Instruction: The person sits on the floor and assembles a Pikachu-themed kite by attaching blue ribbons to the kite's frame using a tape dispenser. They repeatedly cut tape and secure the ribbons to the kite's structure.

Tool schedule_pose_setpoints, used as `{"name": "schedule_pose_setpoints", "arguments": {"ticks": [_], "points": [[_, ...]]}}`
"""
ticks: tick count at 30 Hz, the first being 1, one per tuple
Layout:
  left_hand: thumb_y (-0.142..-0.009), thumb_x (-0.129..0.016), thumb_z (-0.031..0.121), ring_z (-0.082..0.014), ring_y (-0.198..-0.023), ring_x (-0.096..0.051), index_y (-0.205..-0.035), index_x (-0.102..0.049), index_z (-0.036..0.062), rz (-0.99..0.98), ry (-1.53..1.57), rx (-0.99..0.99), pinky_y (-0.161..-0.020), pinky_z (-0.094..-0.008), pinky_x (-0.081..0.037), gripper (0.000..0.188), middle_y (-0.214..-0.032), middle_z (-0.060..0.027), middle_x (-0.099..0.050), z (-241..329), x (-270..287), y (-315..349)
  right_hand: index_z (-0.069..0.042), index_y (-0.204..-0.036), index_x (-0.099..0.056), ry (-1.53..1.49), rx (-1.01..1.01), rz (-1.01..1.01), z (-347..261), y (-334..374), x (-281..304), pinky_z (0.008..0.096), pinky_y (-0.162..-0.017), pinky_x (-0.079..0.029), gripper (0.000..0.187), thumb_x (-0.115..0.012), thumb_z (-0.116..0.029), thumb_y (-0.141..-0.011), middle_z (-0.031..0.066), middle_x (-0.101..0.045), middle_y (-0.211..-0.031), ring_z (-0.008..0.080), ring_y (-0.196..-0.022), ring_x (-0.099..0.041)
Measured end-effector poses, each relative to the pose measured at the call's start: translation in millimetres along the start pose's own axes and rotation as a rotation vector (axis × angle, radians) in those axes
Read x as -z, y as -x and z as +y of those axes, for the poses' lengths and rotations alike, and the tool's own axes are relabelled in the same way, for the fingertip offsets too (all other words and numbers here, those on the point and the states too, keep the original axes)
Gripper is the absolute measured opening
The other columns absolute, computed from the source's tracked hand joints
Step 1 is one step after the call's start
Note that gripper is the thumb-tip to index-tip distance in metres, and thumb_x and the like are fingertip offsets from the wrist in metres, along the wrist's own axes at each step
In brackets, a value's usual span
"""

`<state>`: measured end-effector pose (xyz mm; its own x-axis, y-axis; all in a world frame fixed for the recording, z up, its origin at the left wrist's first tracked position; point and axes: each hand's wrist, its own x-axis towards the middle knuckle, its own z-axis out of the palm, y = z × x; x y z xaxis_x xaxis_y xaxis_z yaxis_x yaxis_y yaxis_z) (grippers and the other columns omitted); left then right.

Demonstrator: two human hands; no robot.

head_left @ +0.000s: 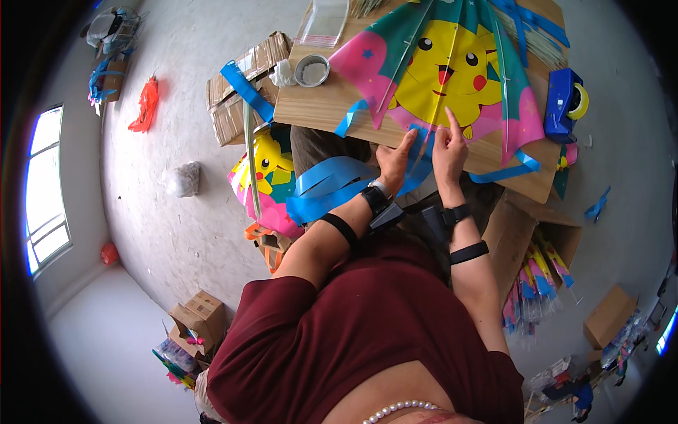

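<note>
A kite (452, 60) with a yellow cartoon character on green and pink lies face up on the wooden table. Thin spars run down it, and a wide blue ribbon tail (421, 152) hangs from its bottom edge. At the left of that tail, my left hand (394, 162) is closed on the blue ribbon, thumb stretched up toward the kite. My right hand (450, 150) rests at the kite's lower edge, just right of the tail. Its index finger points up over the pink, while its other fingers are partly bent; nothing shows in its grip.
On the wooden table (311, 106) are a round metal tin (312, 71), a clear plastic bag (325, 22) and a blue tape dispenser (563, 106). Looped blue ribbon (328, 180) lies across my lap. Cardboard boxes (240, 88) stand left; an open carton (514, 237) with folded kites stands right.
</note>
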<state>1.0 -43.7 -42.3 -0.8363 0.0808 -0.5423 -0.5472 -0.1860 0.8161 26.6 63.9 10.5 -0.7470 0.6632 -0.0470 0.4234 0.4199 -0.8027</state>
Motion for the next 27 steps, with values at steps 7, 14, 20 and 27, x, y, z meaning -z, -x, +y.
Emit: {"name": "schedule_pose_setpoints", "arguments": {"ticks": [7,14,20,27], "points": [[-0.085,-0.082,0.027,-0.0103,-0.085,-0.062,-0.104,-0.068,0.0007,0.028,-0.052,-0.029,-0.075,-0.028,-0.051,0.035,-0.098,-0.0031,-0.07,-7.1,0.5,-4.5,-0.014,-0.149,-0.043,0.4,0.338,0.038,4.3,-16.0,1.3,0.0456,-0.081,-0.046,0.088,-0.083,-0.04,-0.076,0.0133,-0.057,-0.097,0.0313,-0.094,-0.057],[-0.085,-0.082,0.027,-0.0115,-0.088,-0.063,-0.11,-0.065,0.0013,0.011,-0.064,-0.039,-0.081,-0.0284,-0.051,0.04,-0.101,-0.0042,-0.069,3.0,-1.6,2.5,-0.014,-0.15,-0.041,0.44,0.238,0.07,12.6,-22.4,-13.9,0.0472,-0.083,-0.043,0.093,-0.084,-0.046,-0.074,0.0129,-0.057,-0.1,0.0322,-0.095,-0.056],[-0.083,-0.084,0.03,-0.0114,-0.09,-0.063,-0.109,-0.067,-0.0008,0.08,-0.095,-0.077,-0.081,-0.0284,-0.05,0.043,-0.103,-0.005,-0.07,4.9,-4.8,3.6,-0.014,-0.148,-0.043,0.475,0.225,0.156,8.9,-27.8,-18.4,0.0481,-0.082,-0.043,0.086,-0.079,-0.047,-0.078,0.0131,-0.057,-0.1,0.0329,-0.096,-0.056],[-0.088,-0.078,0.02,-0.0133,-0.103,-0.062,-0.123,-0.063,-0.0003,-0.074,0.103,-0.224,-0.09,-0.0302,-0.05,0.043,-0.118,-0.005,-0.068,-15.1,2.4,-3.7,-0.004,-0.141,-0.049,0.478,0.337,0.122,3.1,-24.7,-14.6,0.0501,-0.08,-0.046,0.091,-0.079,-0.057,-0.074,0.0193,-0.062,-0.099,0.0382,-0.093,-0.057]]}}
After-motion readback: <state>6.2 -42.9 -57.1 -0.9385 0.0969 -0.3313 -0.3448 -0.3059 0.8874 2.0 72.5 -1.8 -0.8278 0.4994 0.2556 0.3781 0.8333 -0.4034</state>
